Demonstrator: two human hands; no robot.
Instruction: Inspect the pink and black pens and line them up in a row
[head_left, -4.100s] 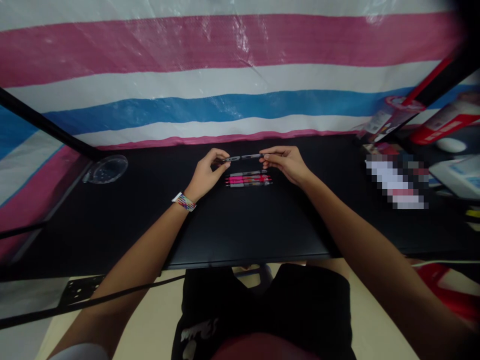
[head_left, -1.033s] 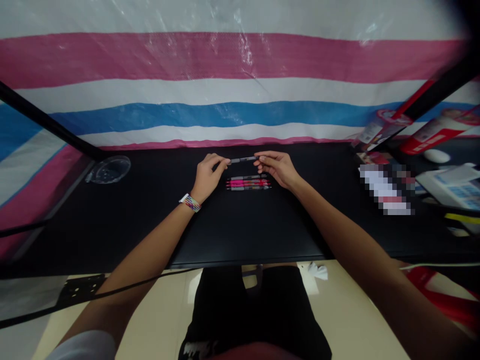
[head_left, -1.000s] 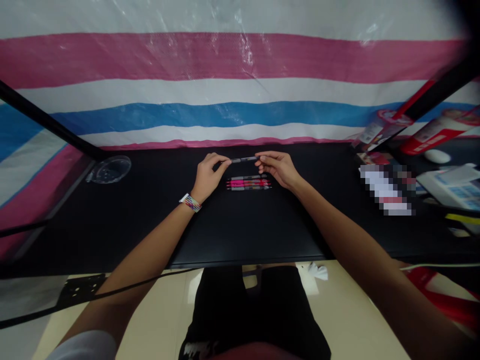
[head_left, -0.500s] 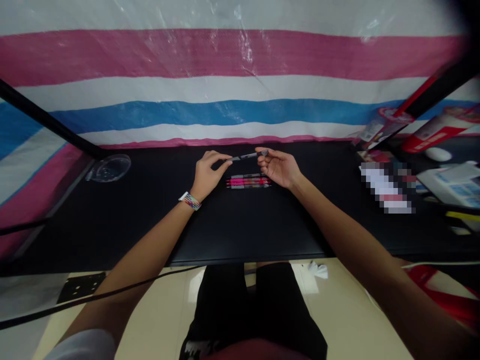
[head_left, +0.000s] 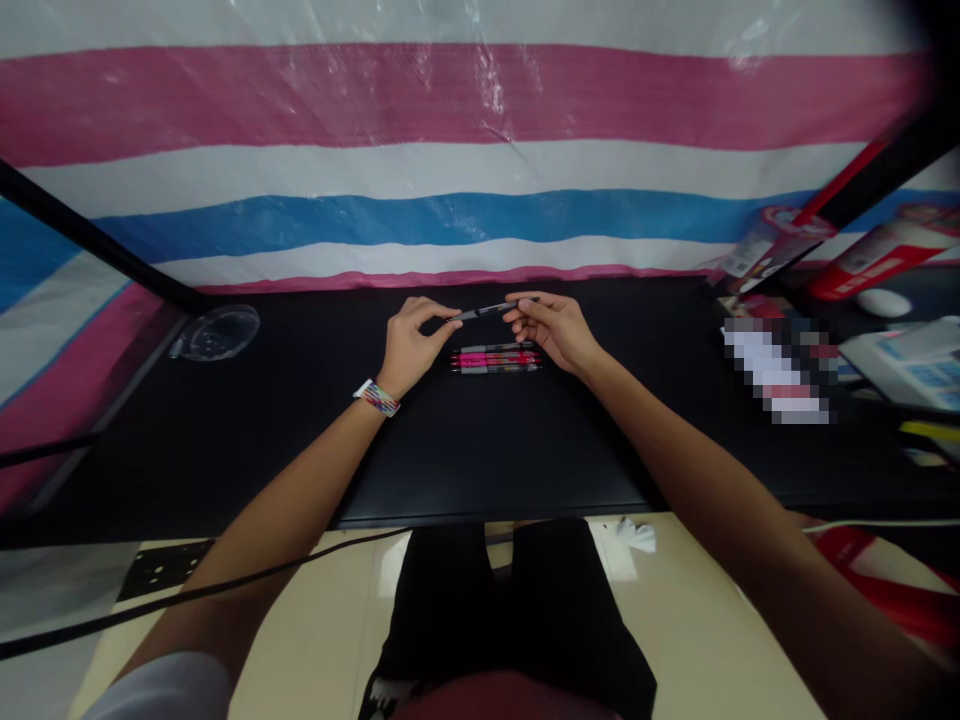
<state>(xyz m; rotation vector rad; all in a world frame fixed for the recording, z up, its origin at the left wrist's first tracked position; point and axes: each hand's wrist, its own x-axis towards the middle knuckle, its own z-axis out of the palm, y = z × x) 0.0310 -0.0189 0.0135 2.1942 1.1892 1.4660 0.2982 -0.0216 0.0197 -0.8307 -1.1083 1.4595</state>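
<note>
A dark grey pen [head_left: 486, 311] is held nearly level above the black table [head_left: 480, 450], its right end slightly higher. My left hand [head_left: 414, 340] pinches the pen's left end between thumb and fingertips. At the other end, my right hand [head_left: 553, 328] has its thumb and forefinger closed on the pen, with the other fingers curled below. Just under the held pen, several pens [head_left: 495, 359] lie side by side on the table, some pink or red and some grey or black.
A clear plastic lid [head_left: 219, 333] lies at the back left. On the right are a clear container [head_left: 776, 245], a red and white container [head_left: 881, 255], a white rounded object [head_left: 884, 303] and a blurred-out item [head_left: 780, 375]. A black cable [head_left: 202, 592] crosses the lower left.
My right thumb and fingers have shifted on the pen's right end, and that end now shows more clearly. The view has moved slightly.
</note>
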